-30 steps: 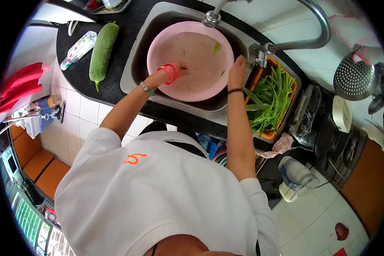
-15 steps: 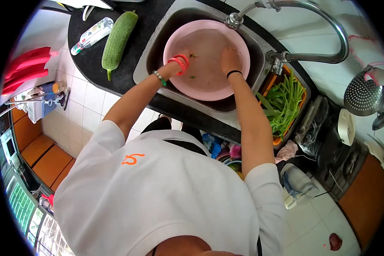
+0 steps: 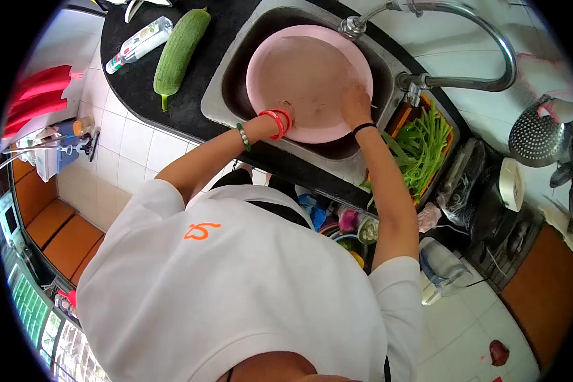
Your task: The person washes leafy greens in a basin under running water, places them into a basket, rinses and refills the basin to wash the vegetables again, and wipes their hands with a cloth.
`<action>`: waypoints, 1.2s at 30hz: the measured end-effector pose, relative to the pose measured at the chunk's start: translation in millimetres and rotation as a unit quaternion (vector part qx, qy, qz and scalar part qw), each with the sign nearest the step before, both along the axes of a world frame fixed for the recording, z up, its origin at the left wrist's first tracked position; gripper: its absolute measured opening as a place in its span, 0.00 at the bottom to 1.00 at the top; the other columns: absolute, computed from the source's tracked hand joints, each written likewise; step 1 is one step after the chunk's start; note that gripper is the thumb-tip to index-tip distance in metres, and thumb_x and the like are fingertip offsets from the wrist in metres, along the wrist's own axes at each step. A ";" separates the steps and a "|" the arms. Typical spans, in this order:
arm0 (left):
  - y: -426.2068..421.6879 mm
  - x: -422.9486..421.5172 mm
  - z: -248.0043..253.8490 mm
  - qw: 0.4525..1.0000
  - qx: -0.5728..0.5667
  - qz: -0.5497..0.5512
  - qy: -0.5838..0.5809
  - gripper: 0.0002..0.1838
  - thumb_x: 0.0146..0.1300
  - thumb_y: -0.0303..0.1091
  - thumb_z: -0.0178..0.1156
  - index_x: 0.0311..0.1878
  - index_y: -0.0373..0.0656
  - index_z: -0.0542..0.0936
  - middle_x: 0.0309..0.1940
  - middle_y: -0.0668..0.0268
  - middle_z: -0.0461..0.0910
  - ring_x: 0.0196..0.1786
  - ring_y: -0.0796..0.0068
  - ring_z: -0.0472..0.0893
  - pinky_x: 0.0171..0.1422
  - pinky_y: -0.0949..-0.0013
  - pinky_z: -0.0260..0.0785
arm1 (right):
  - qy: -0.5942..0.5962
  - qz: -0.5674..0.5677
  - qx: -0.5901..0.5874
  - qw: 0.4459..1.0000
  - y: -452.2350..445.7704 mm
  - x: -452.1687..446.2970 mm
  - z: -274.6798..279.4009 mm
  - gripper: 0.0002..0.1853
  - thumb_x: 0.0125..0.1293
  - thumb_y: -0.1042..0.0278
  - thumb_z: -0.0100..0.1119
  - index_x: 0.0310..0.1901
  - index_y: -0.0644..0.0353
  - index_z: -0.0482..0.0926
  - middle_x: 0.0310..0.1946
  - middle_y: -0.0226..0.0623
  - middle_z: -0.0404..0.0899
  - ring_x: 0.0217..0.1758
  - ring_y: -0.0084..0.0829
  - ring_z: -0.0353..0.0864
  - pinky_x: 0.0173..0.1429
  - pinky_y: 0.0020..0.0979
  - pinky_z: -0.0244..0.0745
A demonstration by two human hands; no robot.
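Observation:
A pink basin [image 3: 259,95] of cloudy water [image 3: 305,70] sits in the metal sink [image 3: 235,67]. My left hand [image 3: 285,113], with red bangles and a green-and-white bead bracelet at the wrist, reaches over the basin's near-left rim. Its fingers are mostly hidden by the murky water. On the opposite side, my right hand [image 3: 355,105], a black band round its wrist, is down by the basin's right inner wall, close to the rim. Its fingertips are blurred and out of sight. Whether either hand grips anything is unclear.
An orange-rimmed basket of green stalks [image 3: 423,146] stands right of the sink. The curved tap [image 3: 490,83] arches over the far right. A large green gourd [image 3: 181,51] and a clear bottle [image 3: 140,44] lie on the black counter. A perforated skimmer [image 3: 536,135] hangs at right.
My left hand has drawn back toward the near rim. My right hand has come nearer, to the right side of the basin. Green scraps seen in the water earlier no longer show.

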State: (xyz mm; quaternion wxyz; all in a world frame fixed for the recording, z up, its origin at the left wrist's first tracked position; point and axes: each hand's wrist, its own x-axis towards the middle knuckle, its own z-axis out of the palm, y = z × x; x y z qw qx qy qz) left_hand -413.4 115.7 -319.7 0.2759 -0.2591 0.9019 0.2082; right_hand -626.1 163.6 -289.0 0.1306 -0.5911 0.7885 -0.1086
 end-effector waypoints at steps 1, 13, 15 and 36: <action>-7.6 2.5 -3.0 0.997 0.063 0.045 0.012 0.13 0.56 0.37 0.60 0.42 0.44 0.83 0.42 0.56 0.80 0.46 0.61 0.80 0.49 0.65 0.73 | 0.093 0.096 0.043 0.990 5.2 4.6 -5.2 0.09 0.59 0.76 0.48 0.38 0.73 0.74 0.39 0.50 0.73 0.43 0.50 0.74 0.50 0.42 0.71; -48.4 -4.2 70.5 0.521 0.569 0.525 0.359 0.11 0.58 0.24 0.61 0.46 0.38 0.81 0.40 0.69 0.81 0.39 0.81 0.78 0.44 0.79 0.71 | -0.676 -0.277 -0.123 0.672 59.1 31.2 70.5 0.04 0.64 0.74 0.55 0.36 0.63 0.79 0.31 0.27 0.76 0.31 0.17 0.70 0.33 0.18 0.66; -22.0 -41.6 86.1 0.571 0.535 0.519 0.344 0.14 0.58 0.23 0.61 0.48 0.35 0.79 0.43 0.65 0.80 0.42 0.80 0.79 0.47 0.79 0.72 | -0.650 -0.293 -0.163 0.682 77.8 22.1 94.6 0.05 0.65 0.73 0.54 0.39 0.62 0.79 0.31 0.27 0.76 0.30 0.17 0.69 0.33 0.19 0.65; 54.0 -105.8 120.9 0.844 0.088 0.120 0.516 0.26 0.49 0.24 0.58 0.56 0.42 0.71 0.56 0.53 0.69 0.59 0.53 0.68 0.64 0.58 0.60 | 0.125 -0.149 -0.247 0.949 135.5 -36.1 159.1 0.19 0.60 0.71 0.54 0.54 0.58 0.71 0.50 0.50 0.71 0.55 0.49 0.69 0.57 0.43 0.66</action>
